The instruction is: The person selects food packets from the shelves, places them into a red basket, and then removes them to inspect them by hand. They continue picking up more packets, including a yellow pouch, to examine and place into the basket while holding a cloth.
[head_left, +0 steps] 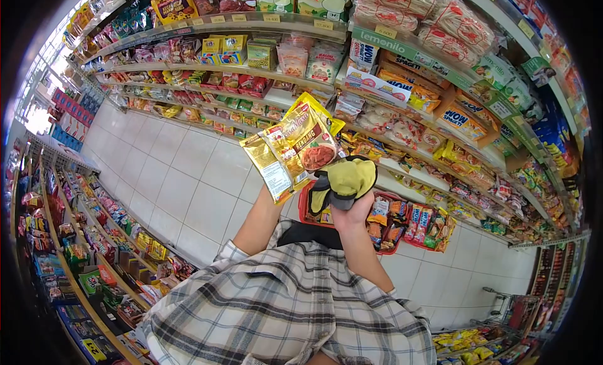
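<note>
My left hand (pixel 271 195) is closed on several gold seasoning packets (pixel 316 152), held fanned out in front of the shelves. The front packet reads "Rendang" and pictures a dish of meat; its fingers are mostly hidden behind the packets. In my right hand (pixel 353 212) is a bunched yellow-green and black cloth item (pixel 352 178), perhaps a glove or a rag. It is just right of the packets, its far edge close to them. Below both hands, red baskets (pixel 391 252) filled with snack packets stand on the floor, partly hidden by my right arm.
Tall shelves (pixel 301 21) of packaged food curve across the far side, with a green "lemonilo" strip (pixel 402 48). Another snack shelf (pixel 69 252) runs along the left. White floor tiles (pixel 176 186) lie between, and a shopping cart (pixel 518 311) stands at lower right.
</note>
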`<state>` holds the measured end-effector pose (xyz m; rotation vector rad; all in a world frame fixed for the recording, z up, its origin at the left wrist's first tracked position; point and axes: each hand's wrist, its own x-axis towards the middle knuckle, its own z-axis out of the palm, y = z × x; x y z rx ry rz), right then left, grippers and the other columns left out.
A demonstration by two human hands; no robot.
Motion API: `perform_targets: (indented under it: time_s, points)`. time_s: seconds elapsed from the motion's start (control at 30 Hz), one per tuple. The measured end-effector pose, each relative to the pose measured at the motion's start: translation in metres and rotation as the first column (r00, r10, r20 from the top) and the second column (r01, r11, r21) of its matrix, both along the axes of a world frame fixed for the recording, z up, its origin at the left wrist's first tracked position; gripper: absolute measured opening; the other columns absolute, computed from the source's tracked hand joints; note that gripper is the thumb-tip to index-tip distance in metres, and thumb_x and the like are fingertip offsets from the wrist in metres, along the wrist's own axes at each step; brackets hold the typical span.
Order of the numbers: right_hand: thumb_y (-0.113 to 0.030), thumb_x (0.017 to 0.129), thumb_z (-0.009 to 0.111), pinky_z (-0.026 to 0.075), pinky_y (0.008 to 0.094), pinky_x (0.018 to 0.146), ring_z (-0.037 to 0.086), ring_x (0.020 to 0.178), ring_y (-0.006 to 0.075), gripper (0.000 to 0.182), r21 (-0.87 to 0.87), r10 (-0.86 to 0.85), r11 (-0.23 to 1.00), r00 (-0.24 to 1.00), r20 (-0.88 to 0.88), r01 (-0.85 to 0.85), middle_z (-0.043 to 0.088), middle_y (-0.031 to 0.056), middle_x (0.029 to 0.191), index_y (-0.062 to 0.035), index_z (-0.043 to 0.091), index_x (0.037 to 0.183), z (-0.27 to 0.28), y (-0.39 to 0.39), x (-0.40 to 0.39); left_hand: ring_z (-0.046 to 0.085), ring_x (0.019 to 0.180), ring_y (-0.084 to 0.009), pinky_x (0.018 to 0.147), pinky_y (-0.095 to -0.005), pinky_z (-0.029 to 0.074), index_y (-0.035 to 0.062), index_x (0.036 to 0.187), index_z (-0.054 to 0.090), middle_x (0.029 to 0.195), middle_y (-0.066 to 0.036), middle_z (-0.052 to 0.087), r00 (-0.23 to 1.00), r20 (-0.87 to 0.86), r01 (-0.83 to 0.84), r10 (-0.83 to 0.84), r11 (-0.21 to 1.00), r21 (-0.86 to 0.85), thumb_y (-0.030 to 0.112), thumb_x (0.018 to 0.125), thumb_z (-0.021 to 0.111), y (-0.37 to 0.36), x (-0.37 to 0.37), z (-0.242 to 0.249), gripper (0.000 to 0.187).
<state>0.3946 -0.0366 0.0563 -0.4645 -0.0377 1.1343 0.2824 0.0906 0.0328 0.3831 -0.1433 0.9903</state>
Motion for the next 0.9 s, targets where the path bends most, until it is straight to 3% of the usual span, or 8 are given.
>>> perform_targets:
  time_s: [0.27,0.37,0.5,0.57,0.63,0.7,0.8,0.9]
  points:
    - [-0.036,0.094,0.04,0.047,0.0362,0.09,0.061,0.101,0.0218,0.038,0.094,0.177,0.98,0.984,-0.007,-0.176,0.062,0.0065,0.111,-0.0093,0.055,0.115,0.007,0.003,0.016,0.055,0.111,-0.0237,0.092,-0.0393,0.049,0.0061,0.129,0.046,0.124,-0.011,0.053,0.999,-0.039,0.021,-0.019,0.999,0.034,0.039,0.093,0.053,-0.002,0.006,0.01,0.05]
    - [-0.036,0.094,0.039,0.047,0.0354,0.09,0.061,0.101,0.0217,0.039,0.015,0.23,0.97,0.932,0.279,-0.244,0.062,0.0091,0.109,-0.007,0.055,0.115,0.031,0.001,0.008,0.054,0.11,-0.0225,0.093,-0.0387,0.048,0.0061,0.13,0.045,0.123,-0.011,0.053,0.996,-0.087,0.036,-0.03,0.997,0.068,0.038,0.093,0.053,-0.003,0.006,0.007,0.049]
    - [-0.004,0.089,0.043,0.044,0.0252,0.084,0.056,0.09,0.0112,0.022,-0.119,0.267,0.942,0.482,0.835,-0.315,0.06,0.0047,0.098,0.0032,0.055,0.106,0.061,0.005,-0.006,0.054,0.109,-0.0209,0.094,-0.038,0.047,0.0061,0.131,0.043,0.121,-0.01,0.052,0.977,-0.211,0.021,0.013,0.987,0.159,0.037,0.094,0.052,-0.012,0.008,0.005,0.049]
    - [0.0,0.087,0.046,0.042,0.0261,0.087,0.056,0.093,0.0133,0.021,0.031,0.099,0.981,0.626,0.774,-0.193,0.06,0.0072,0.1,0.0049,0.056,0.104,0.092,0.002,-0.004,0.054,0.109,-0.0201,0.094,-0.0376,0.046,0.0061,0.131,0.043,0.121,-0.009,0.052,0.956,-0.283,-0.009,0.073,0.976,0.22,0.036,0.094,0.052,-0.013,0.013,0.008,0.049]
    - [-0.001,0.083,0.052,0.043,0.031,0.089,0.059,0.097,0.0242,0.023,0.242,-0.21,0.969,0.334,0.919,-0.057,0.06,0.0152,0.102,0.0036,0.057,0.104,0.106,0.017,0.01,0.053,0.108,-0.0193,0.094,-0.0372,0.046,0.0061,0.132,0.042,0.12,-0.009,0.052,0.929,-0.335,-0.071,0.156,0.965,0.252,0.035,0.094,0.052,-0.012,0.023,0.009,0.048]
    - [-0.004,0.08,0.057,0.044,0.0355,0.09,0.06,0.098,0.0337,0.026,0.362,-0.358,0.932,-0.177,0.917,-0.01,0.06,0.0188,0.108,0.0011,0.058,0.106,0.12,0.036,0.017,0.05,0.113,-0.0188,0.097,-0.0362,0.043,0.0079,0.131,0.042,0.121,-0.008,0.049,0.95,-0.26,-0.134,0.172,0.978,0.159,0.033,0.095,0.05,-0.017,0.029,0.013,0.044]
    - [-0.013,0.08,0.064,0.045,0.0373,0.092,0.058,0.105,0.0354,0.031,0.162,-0.169,0.985,-0.465,0.869,-0.055,0.059,0.0172,0.118,-0.0027,0.061,0.109,0.093,0.067,0.007,0.046,0.119,-0.0184,0.102,-0.0354,0.039,0.013,0.129,0.041,0.125,-0.006,0.046,0.989,-0.086,-0.12,0.117,0.992,-0.035,0.033,0.096,0.049,-0.03,0.035,0.027,0.039]
    - [-0.015,0.08,0.065,0.044,0.0368,0.091,0.057,0.105,0.0335,0.034,-0.071,0.006,0.978,-0.317,0.949,-0.194,0.06,0.0164,0.116,-0.0017,0.06,0.111,0.068,0.075,0.005,0.045,0.121,-0.0185,0.103,-0.0372,0.038,0.0138,0.129,0.041,0.127,-0.005,0.045,0.998,0.052,-0.022,0.025,0.998,-0.061,0.034,0.096,0.048,-0.025,0.026,-0.02,0.039]
